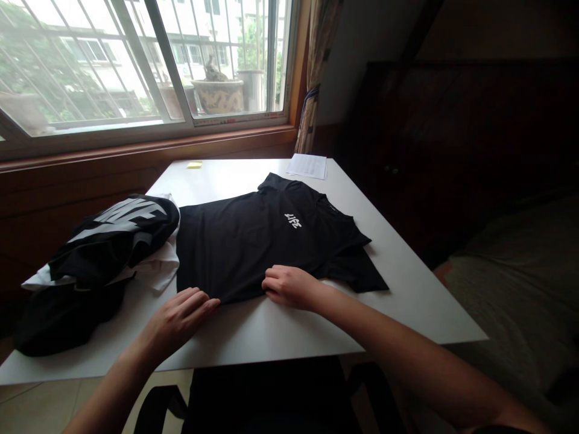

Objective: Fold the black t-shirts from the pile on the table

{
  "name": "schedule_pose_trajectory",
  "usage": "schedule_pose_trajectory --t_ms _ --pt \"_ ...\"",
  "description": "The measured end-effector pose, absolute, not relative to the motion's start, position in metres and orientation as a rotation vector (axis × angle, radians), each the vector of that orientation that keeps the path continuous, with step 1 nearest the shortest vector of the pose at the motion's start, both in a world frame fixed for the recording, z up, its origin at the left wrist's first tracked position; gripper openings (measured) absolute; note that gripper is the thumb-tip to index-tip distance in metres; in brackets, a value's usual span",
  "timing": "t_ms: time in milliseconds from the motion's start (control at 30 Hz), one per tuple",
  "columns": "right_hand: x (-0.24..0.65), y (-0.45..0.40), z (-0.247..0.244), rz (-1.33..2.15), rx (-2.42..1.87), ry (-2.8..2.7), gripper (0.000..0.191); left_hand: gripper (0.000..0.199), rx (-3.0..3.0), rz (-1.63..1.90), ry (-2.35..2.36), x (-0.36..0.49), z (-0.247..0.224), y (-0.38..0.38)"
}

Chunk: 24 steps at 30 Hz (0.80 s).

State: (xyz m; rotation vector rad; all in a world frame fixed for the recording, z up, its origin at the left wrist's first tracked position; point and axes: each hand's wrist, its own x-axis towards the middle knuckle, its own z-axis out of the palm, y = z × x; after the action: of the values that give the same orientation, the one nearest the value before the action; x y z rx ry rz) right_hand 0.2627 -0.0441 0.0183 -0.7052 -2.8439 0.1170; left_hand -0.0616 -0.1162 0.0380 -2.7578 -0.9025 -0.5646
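A black T-shirt (235,241) with a small white print on its chest lies spread out on the white table (407,307), its collar and sleeves to the right and its hem to the left. My left hand (181,313) pinches the shirt's near edge close to the hem corner. Farther right along the same edge, my right hand (287,286) has its fingers closed on the cloth near the middle of the shirt's side. The fingertips of both hands are partly hidden.
Crumpled black and white clothes (113,235) are heaped at the table's left, some near its edge. Papers (307,166) and a yellow note (194,164) lie at the far side. Beyond are a window and a curtain (312,102). A dark chair (158,407) shows below.
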Motion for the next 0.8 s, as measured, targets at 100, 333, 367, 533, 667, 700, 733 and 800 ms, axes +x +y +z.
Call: schedule_pose_trajectory --t_ms 100,333,367,533,667,700,733,800 --pt "0.261 -0.045 0.023 0.157 -0.707 -2.855 0.014 0.014 -2.775 -0.489 -0.929 -0.063 0.037 -0.117" --pt "0.253 -0.051 0.043 0.161 -0.822 -2.992 0.016 0.016 -2.789 -0.391 -0.995 -0.065 0.028 -0.116" --pt "0.252 -0.052 0.045 0.136 -0.828 -2.999 0.015 0.017 -2.787 -0.391 -1.003 -0.065 0.026 -0.115" --pt "0.254 -0.058 0.049 0.017 -0.816 -3.033 0.007 0.019 -2.77 -0.359 -1.059 -0.066 0.024 -0.115" --pt "0.257 -0.064 0.044 -0.077 -0.815 -2.999 0.008 0.018 -2.711 -0.416 -1.141 -0.067 0.028 -0.12" --pt "0.258 -0.065 0.043 -0.103 -0.809 -2.973 0.01 0.018 -2.695 -0.435 -1.154 -0.067 0.029 -0.122" --pt "0.259 -0.066 0.043 -0.129 -0.806 -2.94 0.012 0.018 -2.68 -0.45 -1.163 -0.066 0.031 -0.123" --pt "0.261 -0.067 0.041 -0.171 -0.794 -2.87 0.014 0.018 -2.647 -0.476 -1.18 -0.063 0.033 -0.126"
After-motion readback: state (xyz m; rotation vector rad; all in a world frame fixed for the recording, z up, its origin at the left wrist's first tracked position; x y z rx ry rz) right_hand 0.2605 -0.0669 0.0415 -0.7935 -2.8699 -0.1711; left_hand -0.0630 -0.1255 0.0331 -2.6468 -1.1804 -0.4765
